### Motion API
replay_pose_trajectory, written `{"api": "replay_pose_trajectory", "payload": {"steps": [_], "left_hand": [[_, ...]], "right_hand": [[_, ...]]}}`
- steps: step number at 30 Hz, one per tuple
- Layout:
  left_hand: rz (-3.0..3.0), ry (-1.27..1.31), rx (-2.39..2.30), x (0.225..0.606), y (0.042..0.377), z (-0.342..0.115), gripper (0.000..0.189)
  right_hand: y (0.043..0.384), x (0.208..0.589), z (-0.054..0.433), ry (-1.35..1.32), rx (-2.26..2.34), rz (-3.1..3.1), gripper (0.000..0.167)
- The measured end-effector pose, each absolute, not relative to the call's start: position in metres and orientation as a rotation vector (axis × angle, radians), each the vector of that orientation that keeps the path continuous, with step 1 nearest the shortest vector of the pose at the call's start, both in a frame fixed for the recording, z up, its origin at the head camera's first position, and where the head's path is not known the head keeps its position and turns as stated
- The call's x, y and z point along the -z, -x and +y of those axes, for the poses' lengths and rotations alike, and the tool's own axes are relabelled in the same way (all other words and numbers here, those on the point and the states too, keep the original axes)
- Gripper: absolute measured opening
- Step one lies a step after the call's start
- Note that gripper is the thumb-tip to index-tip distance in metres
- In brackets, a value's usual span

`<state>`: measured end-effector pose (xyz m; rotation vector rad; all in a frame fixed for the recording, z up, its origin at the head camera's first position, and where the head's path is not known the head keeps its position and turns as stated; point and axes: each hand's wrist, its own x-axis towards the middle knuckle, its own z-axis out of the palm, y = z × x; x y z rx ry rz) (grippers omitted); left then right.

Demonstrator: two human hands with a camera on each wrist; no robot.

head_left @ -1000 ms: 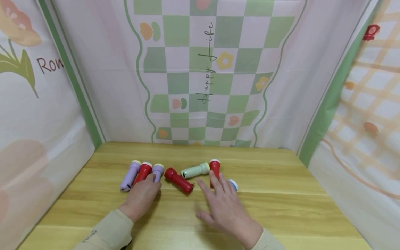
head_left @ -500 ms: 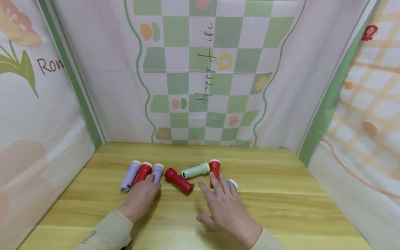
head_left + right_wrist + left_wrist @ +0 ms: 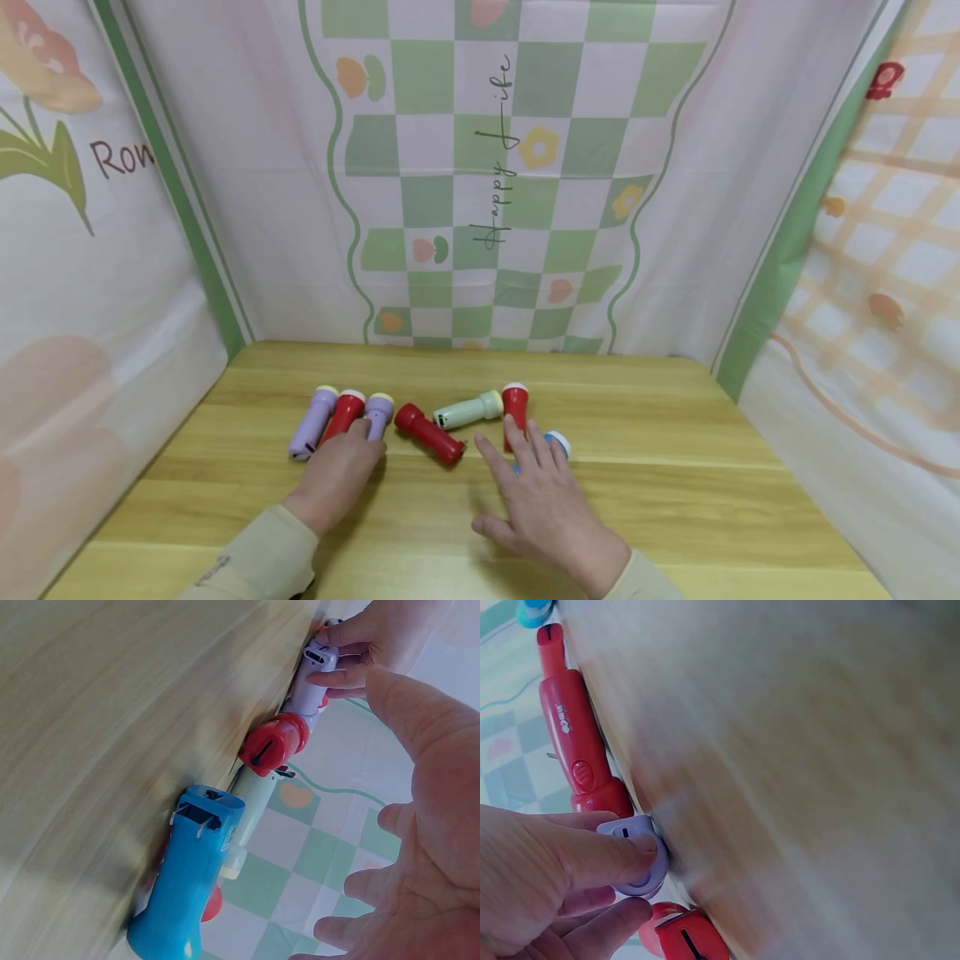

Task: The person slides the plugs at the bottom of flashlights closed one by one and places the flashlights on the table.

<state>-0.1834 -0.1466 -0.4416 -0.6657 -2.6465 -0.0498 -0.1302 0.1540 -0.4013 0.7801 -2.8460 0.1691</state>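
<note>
My left hand [image 3: 339, 475] grips a lilac flashlight [image 3: 378, 408] that lies on the table, head pointing away. In the left wrist view, the thumb presses on the tail end of this lilac flashlight [image 3: 657, 871]. Left of it lie a red flashlight [image 3: 345, 414], partly covered by the hand, and another lilac flashlight [image 3: 311, 423]. My right hand [image 3: 551, 508] hovers with spread fingers above a blue flashlight [image 3: 557, 445], holding nothing. In the right wrist view, this blue flashlight [image 3: 191, 870] shows metal prongs at its tail, apart from the palm.
Between the hands lies a dark red flashlight [image 3: 429, 433], turned diagonally, with prongs at its near end. Behind it a pale green flashlight [image 3: 465, 411] lies crosswise, its head against a red flashlight [image 3: 514, 400]. Printed cloth [image 3: 487, 192] encloses the wooden table [image 3: 645, 392].
The right hand has shifted very slightly, and more of the blue flashlight shows between its fingers. The left hand and the other flashlights have stayed put.
</note>
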Motion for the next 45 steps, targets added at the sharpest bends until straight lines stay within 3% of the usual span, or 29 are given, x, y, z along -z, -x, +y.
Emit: {"api": "replay_pose_trajectory", "payload": {"steps": [13, 22, 45], "left_hand": [[-2.540, 0.708, 0.021, 0.431, 0.184, -0.139, 0.024], [-2.550, 0.724, 0.082, 0.423, 0.188, -0.115, 0.043], [-2.478, 0.880, -0.001, 0.435, 0.204, -0.080, 0.052]], "right_hand": [[0.130, 0.402, 0.157, -0.773, -0.174, -2.841, 0.094], [0.129, 0.401, 0.160, -0.773, -0.186, -2.826, 0.094], [0.129, 0.403, 0.164, -0.758, -0.187, -2.821, 0.094]]}}
